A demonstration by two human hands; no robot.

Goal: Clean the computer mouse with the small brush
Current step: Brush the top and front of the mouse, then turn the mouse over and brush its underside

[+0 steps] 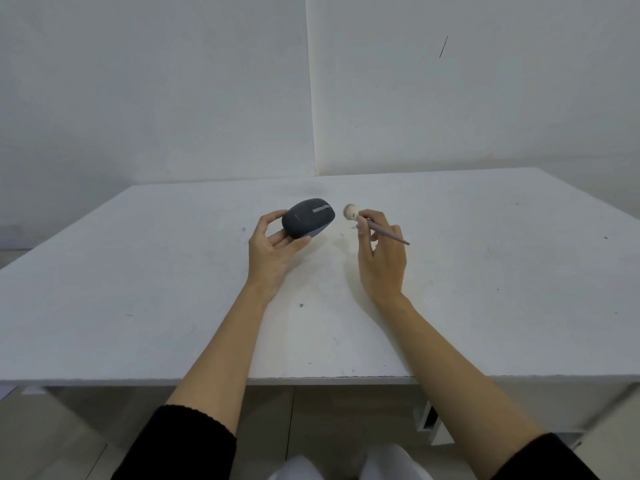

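Observation:
A dark grey computer mouse [306, 217] with a lighter scroll strip is held above the white table [138, 289], tilted with its top facing me. My left hand [273, 247] grips it from below and the left side, thumb and fingers around its rear end. My right hand [381, 258] pinches a small brush [370, 223] near its head. The pale bristle tuft [350, 211] points left, a short gap away from the mouse's right side. The thin handle sticks out to the right past my fingers.
The table's front edge [329, 378] runs across the lower part of the view, with a white wall close behind the table's far edge. Small dark specks mark the tabletop. Metal frame parts [429, 420] show under the table at the right.

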